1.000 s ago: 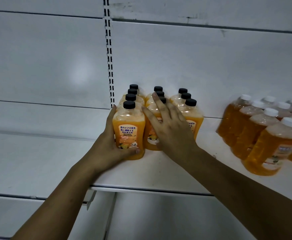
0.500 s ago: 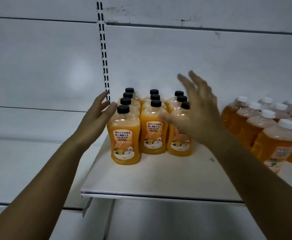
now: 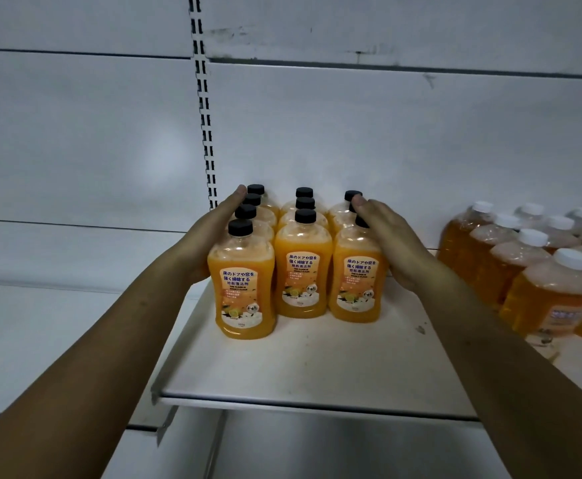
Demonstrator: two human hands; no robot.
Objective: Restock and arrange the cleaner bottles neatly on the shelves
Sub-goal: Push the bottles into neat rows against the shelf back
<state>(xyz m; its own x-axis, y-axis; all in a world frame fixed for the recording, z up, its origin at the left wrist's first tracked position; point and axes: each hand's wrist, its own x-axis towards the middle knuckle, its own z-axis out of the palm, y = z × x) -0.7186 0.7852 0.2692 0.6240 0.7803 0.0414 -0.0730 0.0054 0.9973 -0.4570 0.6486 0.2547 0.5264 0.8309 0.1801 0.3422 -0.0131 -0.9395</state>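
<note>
both hands flat, fingers straight: left hand (image 3: pixel 210 236) and right hand (image 3: pixel 389 236) press the sides of black-capped cleaner bottles (image 3: pixel 299 264) standing in three rows on shelf (image 3: pixel 317 368).

Rear black-cap bottles (image 3: pixel 305 198) mostly hidden behind the front 3; only caps + bits of shoulder show. L hand (image 3: pixel 210 236): palm & thumb hidden behind left row. R hand (image 3: pixel 391 236) covers right row's mid caps, so count there unclear. White-cap bottles (image 3: pixel 545 292) blurred, text unreadable, group cut by R edge. Small print on front labels (image 3: pixel 239 288) too tiny to read. Forearms (image 3: pixel 75 392) cut by bottom edge.
</note>
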